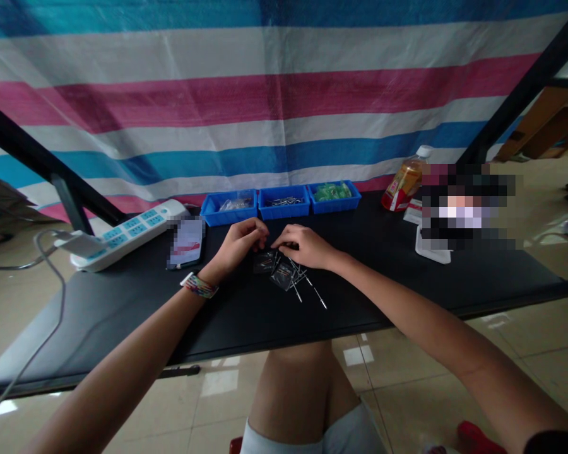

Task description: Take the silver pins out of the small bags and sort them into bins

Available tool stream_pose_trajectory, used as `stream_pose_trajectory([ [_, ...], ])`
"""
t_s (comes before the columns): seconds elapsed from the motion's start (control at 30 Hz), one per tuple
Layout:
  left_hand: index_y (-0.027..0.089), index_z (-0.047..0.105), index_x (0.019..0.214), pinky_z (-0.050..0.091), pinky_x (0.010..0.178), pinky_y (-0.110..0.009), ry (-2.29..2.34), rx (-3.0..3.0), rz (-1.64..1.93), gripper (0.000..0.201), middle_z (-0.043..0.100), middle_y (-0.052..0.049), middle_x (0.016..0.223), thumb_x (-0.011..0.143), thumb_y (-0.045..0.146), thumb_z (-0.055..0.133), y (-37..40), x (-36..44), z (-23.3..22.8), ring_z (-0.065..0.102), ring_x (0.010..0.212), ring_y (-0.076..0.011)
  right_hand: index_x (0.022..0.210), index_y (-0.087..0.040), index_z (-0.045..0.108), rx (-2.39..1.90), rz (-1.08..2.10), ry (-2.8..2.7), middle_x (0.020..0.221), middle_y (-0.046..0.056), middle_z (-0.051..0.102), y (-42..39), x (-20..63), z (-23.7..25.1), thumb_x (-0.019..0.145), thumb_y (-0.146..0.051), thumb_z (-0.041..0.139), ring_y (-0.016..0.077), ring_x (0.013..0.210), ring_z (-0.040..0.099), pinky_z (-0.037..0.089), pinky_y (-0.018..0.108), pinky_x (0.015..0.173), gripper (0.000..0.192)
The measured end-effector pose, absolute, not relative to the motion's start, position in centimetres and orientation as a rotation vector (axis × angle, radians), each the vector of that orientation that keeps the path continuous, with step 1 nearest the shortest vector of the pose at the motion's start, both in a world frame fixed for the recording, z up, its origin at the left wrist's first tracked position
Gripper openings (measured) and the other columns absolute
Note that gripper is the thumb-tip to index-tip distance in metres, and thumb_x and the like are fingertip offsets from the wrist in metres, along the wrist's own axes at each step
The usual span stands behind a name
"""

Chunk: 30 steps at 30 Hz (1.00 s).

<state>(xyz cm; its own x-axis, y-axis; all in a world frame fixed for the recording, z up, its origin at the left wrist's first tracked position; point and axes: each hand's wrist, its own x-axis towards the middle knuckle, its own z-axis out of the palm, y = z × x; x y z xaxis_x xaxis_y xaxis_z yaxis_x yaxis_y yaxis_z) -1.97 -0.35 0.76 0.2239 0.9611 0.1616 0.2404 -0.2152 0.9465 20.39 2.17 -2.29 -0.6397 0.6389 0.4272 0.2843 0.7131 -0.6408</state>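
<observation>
Over the black table my left hand (246, 243) has its fingers curled together; whatever may be in them is hidden. Close beside it, my right hand (305, 244) is closed in a pinch, its fingertips pointing toward the left hand. Too little shows between those fingertips to name anything. Just below the hands lie several thin metal pins (316, 294) with a thicker end, looking like blind rivets. Among them are small clear plastic bags, one in front (283, 275) and another (264, 262) under the left hand. Part of the pile is covered by my right hand.
Behind the hands stand three blue bins: one with clear bags (207, 214), one with metal pins (269, 212), one with green packets (322, 205). A power strip (123, 236) and phone (187, 243) lie left. A bottle (404, 184) and white tray (433, 251) are right.
</observation>
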Motion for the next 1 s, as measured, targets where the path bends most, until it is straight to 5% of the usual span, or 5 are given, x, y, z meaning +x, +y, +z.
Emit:
stream_pose_trajectory([
  [0.23,0.018,0.066,0.083,0.044,0.058,-0.026,1.167,1.620,1.056,0.021,0.062,0.000,0.069,0.087,0.039,0.068,-0.4,-1.9,0.7,0.060,0.063,-0.0156,0.091,-0.017,0.080,-0.701,0.603,-2.389,0.095,0.006,0.066,2.1,20.3,-2.4,0.089,-0.004,0.073,0.0214,0.096,0.064,0.049,0.035,0.089,0.015],
  [0.53,0.018,0.070,0.085,0.046,0.059,-0.026,1.192,1.777,0.917,0.028,0.066,-0.003,0.074,0.089,0.045,0.065,0.0,-2.2,0.5,0.061,0.066,-0.0168,0.085,-0.018,0.070,-0.689,1.012,-2.087,0.083,0.000,0.070,3.3,21.3,-1.6,0.086,-0.017,0.076,0.0159,0.076,0.063,0.048,0.029,0.073,0.006],
  [0.7,0.018,0.071,0.078,0.046,0.059,-0.026,1.166,1.835,0.861,0.039,0.067,-0.003,0.071,0.091,0.054,0.067,-0.1,-2.2,0.6,0.059,0.064,-0.0161,0.083,-0.019,0.069,-0.694,1.102,-1.852,0.082,0.002,0.071,3.0,20.7,-1.8,0.084,-0.036,0.082,0.0177,0.077,0.064,0.052,0.032,0.075,0.021],
  [1.0,0.017,0.071,0.086,0.048,0.062,-0.026,1.102,1.763,0.994,0.034,0.066,-0.001,0.076,0.085,0.049,0.080,-0.4,-1.6,0.9,0.057,0.065,-0.0137,0.088,-0.019,0.066,-0.695,1.292,-1.655,0.082,-0.001,0.068,2.9,20.2,-1.8,0.078,-0.033,0.085,0.0148,0.072,0.065,0.055,0.030,0.069,0.026],
])
